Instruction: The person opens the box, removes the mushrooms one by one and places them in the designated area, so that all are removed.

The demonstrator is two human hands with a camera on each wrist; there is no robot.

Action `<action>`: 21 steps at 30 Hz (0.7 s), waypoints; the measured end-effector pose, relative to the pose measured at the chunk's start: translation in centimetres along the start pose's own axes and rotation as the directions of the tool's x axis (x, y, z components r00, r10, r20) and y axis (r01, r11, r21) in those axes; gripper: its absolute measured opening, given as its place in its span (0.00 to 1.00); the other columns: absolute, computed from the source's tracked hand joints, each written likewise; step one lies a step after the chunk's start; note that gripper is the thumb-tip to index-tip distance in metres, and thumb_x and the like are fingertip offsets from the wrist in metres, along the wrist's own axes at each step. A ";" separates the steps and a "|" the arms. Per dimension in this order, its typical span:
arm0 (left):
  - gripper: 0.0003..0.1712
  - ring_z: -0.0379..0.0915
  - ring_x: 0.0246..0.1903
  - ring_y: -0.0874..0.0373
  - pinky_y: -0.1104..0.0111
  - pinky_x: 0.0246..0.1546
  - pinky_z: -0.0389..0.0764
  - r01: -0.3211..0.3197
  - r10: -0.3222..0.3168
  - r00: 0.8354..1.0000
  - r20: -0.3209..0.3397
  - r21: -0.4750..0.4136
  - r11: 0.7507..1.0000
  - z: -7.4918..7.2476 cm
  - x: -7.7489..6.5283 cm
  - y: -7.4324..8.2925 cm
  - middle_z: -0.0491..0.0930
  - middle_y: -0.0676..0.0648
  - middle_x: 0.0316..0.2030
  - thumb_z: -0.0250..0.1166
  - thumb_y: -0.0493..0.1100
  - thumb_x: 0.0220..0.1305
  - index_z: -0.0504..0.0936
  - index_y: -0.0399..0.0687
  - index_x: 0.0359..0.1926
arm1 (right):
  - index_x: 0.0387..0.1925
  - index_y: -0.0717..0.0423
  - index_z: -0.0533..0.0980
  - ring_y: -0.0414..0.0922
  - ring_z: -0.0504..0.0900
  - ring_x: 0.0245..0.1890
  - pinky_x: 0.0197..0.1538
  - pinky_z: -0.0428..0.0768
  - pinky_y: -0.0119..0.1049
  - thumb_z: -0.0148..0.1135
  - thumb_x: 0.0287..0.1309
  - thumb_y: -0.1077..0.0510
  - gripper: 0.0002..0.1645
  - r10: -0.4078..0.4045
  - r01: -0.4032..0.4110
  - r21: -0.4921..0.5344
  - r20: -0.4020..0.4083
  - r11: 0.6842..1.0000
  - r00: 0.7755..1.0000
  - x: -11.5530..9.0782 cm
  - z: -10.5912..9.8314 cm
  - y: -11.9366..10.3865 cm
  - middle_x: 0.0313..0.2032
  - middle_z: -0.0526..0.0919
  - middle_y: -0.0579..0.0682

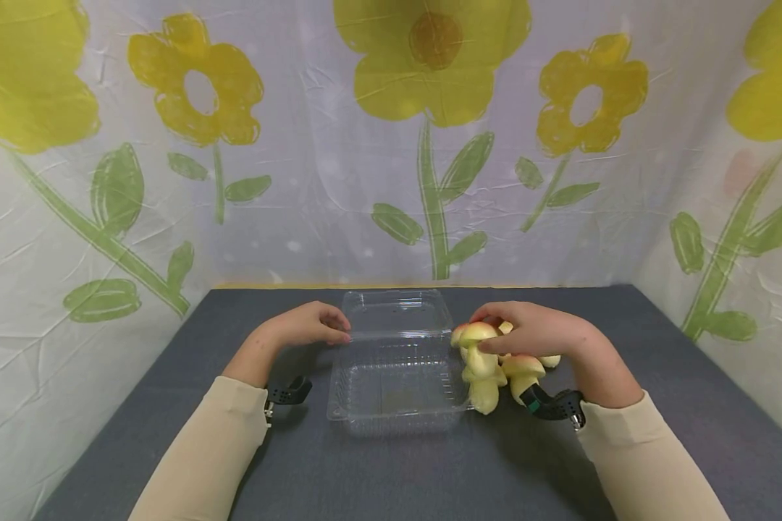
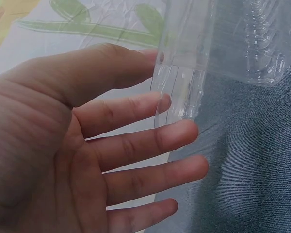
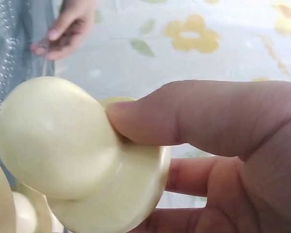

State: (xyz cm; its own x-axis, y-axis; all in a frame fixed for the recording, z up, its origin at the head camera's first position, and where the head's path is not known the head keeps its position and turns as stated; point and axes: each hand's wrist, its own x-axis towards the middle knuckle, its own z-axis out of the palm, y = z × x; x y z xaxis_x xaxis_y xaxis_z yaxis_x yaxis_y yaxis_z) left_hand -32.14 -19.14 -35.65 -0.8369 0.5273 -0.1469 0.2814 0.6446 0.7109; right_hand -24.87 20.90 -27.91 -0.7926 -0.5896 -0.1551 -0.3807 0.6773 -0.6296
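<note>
A clear plastic clamshell box lies with its lid folded back, away from me. My left hand is at the box's left side, near the hinge. In the left wrist view its thumb and index finger pinch the plastic edge, while the other fingers extend loosely. To the right of the box, my right hand grips a pale yellow toy mushroom between thumb and fingers. More mushrooms with reddish-tinged caps cluster beneath and beside that hand, partly hidden by it.
The box and mushrooms are on a dark grey cloth-covered table. Behind it and at both sides hangs a white sheet printed with yellow flowers. Dark wrist straps sit over both beige sleeves.
</note>
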 end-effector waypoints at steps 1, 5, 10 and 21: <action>0.22 0.79 0.42 0.45 0.48 0.50 0.76 0.001 -0.001 1.000 0.000 0.000 1.000 0.0 0.0 0.0 0.83 0.46 0.42 0.67 0.48 0.72 0.81 0.36 0.58 | 0.62 0.57 0.75 0.49 0.81 0.43 0.48 0.78 0.48 0.66 0.69 0.51 0.25 0.004 -0.004 -0.001 -0.003 1.000 1.000 -0.1 -0.2 0.1 0.48 0.81 0.50; 0.24 0.79 0.43 0.45 0.48 0.50 0.76 0.004 -0.004 1.000 0.000 0.002 1.000 0.0 -0.1 0.0 0.84 0.46 0.43 0.68 0.49 0.71 0.81 0.37 0.58 | 0.61 0.58 0.74 0.48 0.80 0.44 0.48 0.77 0.47 0.67 0.68 0.49 0.26 0.014 -0.015 -0.024 -0.042 1.000 0.999 -0.4 -0.5 1.0 0.49 0.80 0.50; 0.23 0.80 0.44 0.48 0.47 0.52 0.76 0.012 -0.012 1.000 0.000 0.014 1.000 0.1 -0.1 0.2 0.84 0.46 0.45 0.68 0.48 0.71 0.81 0.37 0.58 | 0.60 0.57 0.72 0.50 0.81 0.45 0.47 0.78 0.48 0.66 0.69 0.52 0.24 -0.007 0.010 0.050 -0.064 0.999 0.998 -0.9 -0.2 2.7 0.49 0.76 0.54; 0.22 0.80 0.49 0.51 0.50 0.52 0.78 0.009 -0.008 1.000 -0.020 0.051 0.999 0.0 -0.3 0.6 0.83 0.45 0.51 0.69 0.47 0.70 0.82 0.38 0.57 | 0.63 0.61 0.70 0.54 0.80 0.52 0.49 0.79 0.51 0.66 0.69 0.54 0.28 0.061 -0.061 0.176 0.004 0.983 0.998 -4.0 -1.6 6.4 0.53 0.75 0.58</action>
State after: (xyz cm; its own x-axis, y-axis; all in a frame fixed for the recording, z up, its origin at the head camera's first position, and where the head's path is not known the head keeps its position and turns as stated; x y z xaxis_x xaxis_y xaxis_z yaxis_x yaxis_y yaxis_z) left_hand -31.73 -18.95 -35.21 -0.8486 0.5105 -0.1387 0.2973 0.6771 0.6732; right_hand -24.90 28.25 -30.12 -0.8125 -0.5490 -0.1963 -0.2420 0.6238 -0.7431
